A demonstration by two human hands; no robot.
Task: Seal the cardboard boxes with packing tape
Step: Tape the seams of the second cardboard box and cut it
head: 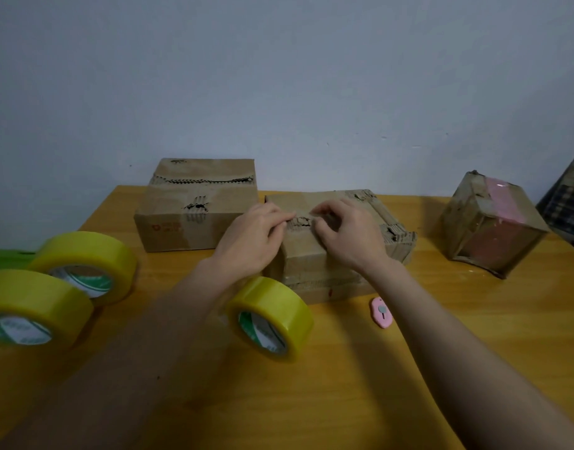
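A wooden table [409,352] carries three cardboard boxes and three yellow tape rolls. Left hand [253,241] and right hand [347,235] press curled fingertips on the middle box [311,254], closed.

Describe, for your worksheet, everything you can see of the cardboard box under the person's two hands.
The middle box is brown corrugated cardboard, low and worn, with torn, frayed edges on its top and right side. It lies flat on the wooden table, flaps closed. The left hand and right hand rest on its top, fingertips meeting at the ragged centre seam. A yellow tape roll stands at its front.
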